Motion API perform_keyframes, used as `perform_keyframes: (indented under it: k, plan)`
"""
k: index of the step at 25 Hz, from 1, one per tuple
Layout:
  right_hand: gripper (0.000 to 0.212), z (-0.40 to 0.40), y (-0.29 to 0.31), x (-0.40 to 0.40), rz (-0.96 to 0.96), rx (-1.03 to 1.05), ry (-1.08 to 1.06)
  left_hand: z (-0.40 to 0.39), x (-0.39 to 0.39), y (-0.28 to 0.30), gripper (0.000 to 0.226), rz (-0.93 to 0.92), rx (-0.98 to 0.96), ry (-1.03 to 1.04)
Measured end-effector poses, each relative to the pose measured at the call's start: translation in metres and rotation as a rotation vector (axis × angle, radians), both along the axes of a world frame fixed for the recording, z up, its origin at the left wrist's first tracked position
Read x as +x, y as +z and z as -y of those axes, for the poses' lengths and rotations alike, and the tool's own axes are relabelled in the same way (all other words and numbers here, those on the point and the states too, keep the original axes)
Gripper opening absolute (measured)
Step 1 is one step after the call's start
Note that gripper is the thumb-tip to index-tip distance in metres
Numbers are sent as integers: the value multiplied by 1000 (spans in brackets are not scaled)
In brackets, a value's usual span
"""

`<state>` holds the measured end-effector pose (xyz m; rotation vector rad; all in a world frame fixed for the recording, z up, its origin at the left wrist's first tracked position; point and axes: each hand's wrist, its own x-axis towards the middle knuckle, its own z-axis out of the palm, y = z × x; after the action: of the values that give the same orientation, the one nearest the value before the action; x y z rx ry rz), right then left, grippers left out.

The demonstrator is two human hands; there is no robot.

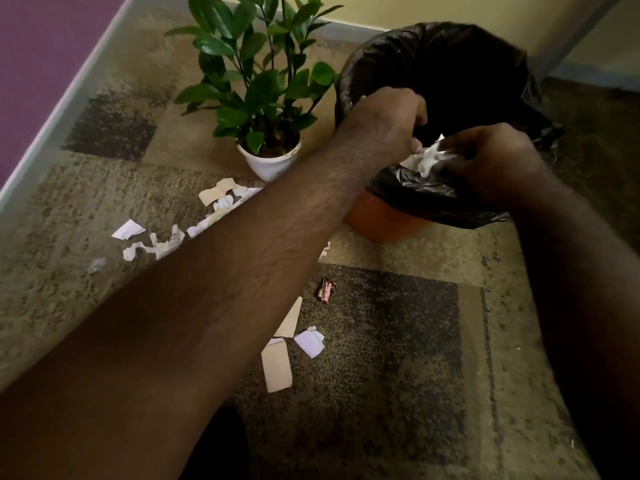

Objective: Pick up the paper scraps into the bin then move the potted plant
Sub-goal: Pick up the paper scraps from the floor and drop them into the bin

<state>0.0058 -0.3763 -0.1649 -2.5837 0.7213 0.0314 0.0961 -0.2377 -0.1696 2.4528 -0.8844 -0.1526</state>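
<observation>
Scraps [427,159], a crumpled white wad, sit pinched in my right hand [491,161] right at the bin [381,220] mouth, so they should fall inside the black liner [415,192] rather than on the carpet [415,341]. My left hand [388,123] curls closed at the liner's rim, I judge to keep the mouth open; whether it grips plastic I cannot tell. More paper lies loose on the carpet, one cluster [221,199] near the plant [263,98], another [277,365] nearer me, beside a small wrapper [326,290]. The plant stands just left of the bin, untouched until the floor is cleared.
</observation>
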Motion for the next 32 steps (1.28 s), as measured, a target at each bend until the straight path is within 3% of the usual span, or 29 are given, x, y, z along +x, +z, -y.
perform_keyframes:
  k: [4, 7, 10, 12, 13, 15, 18, 20, 24, 27, 32]
  plan:
    - [30, -6, 5, 1, 32, -18, 39, -10, 0, 4, 31, 105, -250, 24]
    - [34, -26, 17, 5, 268, -62, 92, -35, -5, 10, 23, 295, -571, 101]
    - [33, -73, 28, 3, 639, 27, 409, -78, -5, 1, 25, 406, -791, 183]
    - [28, -114, 17, -4, 723, 63, 707, -111, -10, -18, 23, 359, -806, 290]
    - [27, -134, 3, -8, 657, 78, 823, -130, -15, -32, 22, 343, -769, 368]
    - [27, -162, -35, -13, 288, 99, 928, -166, -31, -70, 22, 282, -577, 496]
    - [32, -147, -110, -6, -417, 47, 786, -215, -71, -136, 33, -2, -158, 531]
    - [46, -122, -153, -3, -608, -8, 705, -242, -102, -173, 31, -159, 24, 443]
    - [71, -101, -209, -7, -519, 40, 438, -275, -148, -215, 45, -319, 353, 272]
    - [83, -111, -227, -7, -462, 32, 470, -280, -156, -224, 57, -339, 426, 205]
    - [67, -125, -235, -28, -323, 58, 456, -267, -148, -230, 77, -381, 466, 97]
